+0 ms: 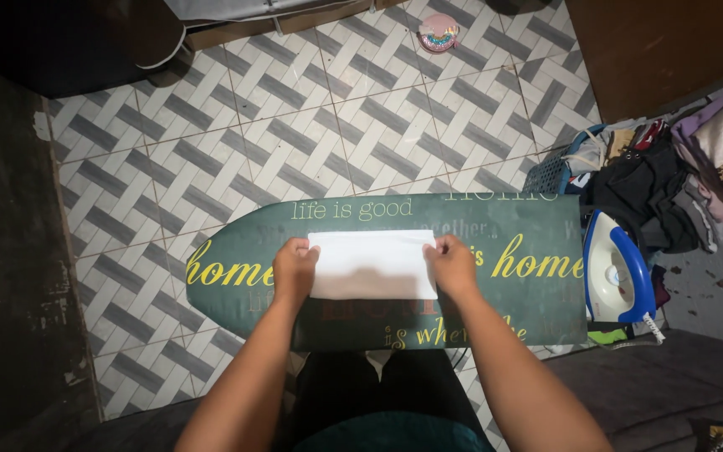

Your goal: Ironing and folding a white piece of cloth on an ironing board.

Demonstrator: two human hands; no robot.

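The green ironing board [504, 226] is lying bare on both sides of the white cloth [372, 264]; the blue-and-white iron [617, 272] is blocking its right end (clothes pile [671, 197] crowding just beyond).

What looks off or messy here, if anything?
Nothing odd at the work: white cloth lies flat and square on the ironing board, left hand and right hand at its ends. Only the clothes heap is untidy.

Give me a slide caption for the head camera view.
Both hands, left hand and right hand, hold a folded white cloth on a green ironing board.
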